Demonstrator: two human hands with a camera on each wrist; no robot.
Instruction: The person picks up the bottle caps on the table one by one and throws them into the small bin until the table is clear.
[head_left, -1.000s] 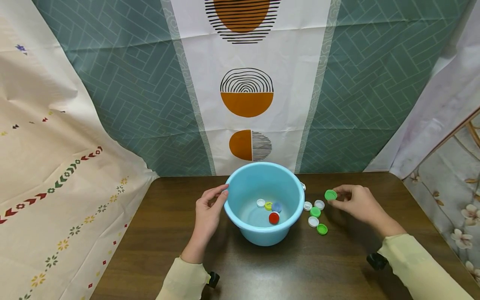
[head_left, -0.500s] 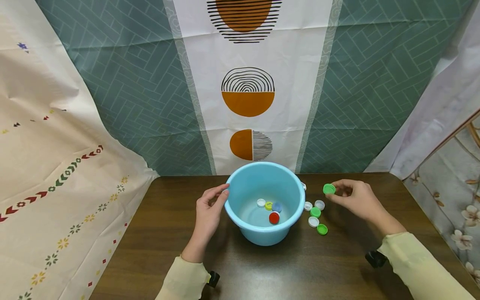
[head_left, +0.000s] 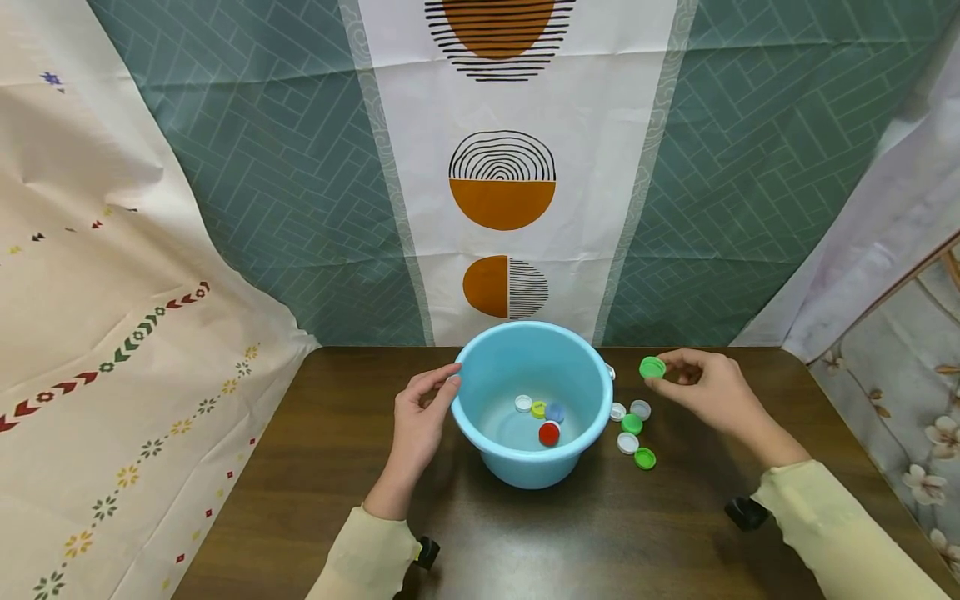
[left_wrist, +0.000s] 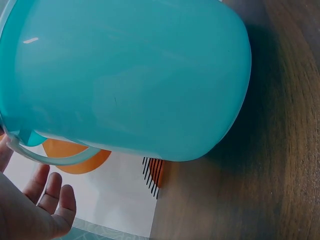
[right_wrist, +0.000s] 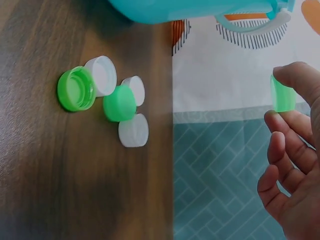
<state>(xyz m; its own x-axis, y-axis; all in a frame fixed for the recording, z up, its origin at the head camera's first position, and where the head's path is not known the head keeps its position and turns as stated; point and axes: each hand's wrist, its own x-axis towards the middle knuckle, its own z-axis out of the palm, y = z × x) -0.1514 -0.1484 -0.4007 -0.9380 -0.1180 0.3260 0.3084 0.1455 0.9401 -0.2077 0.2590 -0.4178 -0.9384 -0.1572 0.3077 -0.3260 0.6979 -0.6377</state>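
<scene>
Head view first: there's a light blue bucket (head_left: 528, 475) standing upright on a dark wood bench (head_left: 525, 554), close to the far edge, and the left hand (head_left: 420, 417) has thumb and index finger pinching its left rim. Down on the bottom of it sit a white cap (head_left: 523, 403), a yellow cap (head_left: 539, 409), a blue cap (head_left: 555, 412) and a red cap (head_left: 550, 433), mostly toward the right. Just outside, to the right, five more are clustered on the bench: two green caps (head_left: 632, 424) and three whitish caps (head_left: 627, 443), the nearest of the lot being green. The right hand (head_left: 705, 387) is up over the bench, right of the bucket, thumb and fingers pinching a bright green cap (head_left: 652, 367), so that one's outside the bucket. Both arms have cream sleeves (head_left: 371, 554). Left wrist view: mostly bucket wall, with a pale handle (left_wrist: 60, 160) right by the hand; three fingers are loosely spread, clear of the wall, and I can't make out the thumb from here. Right wrist view: the pinched cap is pretty much edge-on, the spare fingers loosely bent and off it. In the cluster, the nearest green one lies open side up, the other green one closed side up.
</scene>
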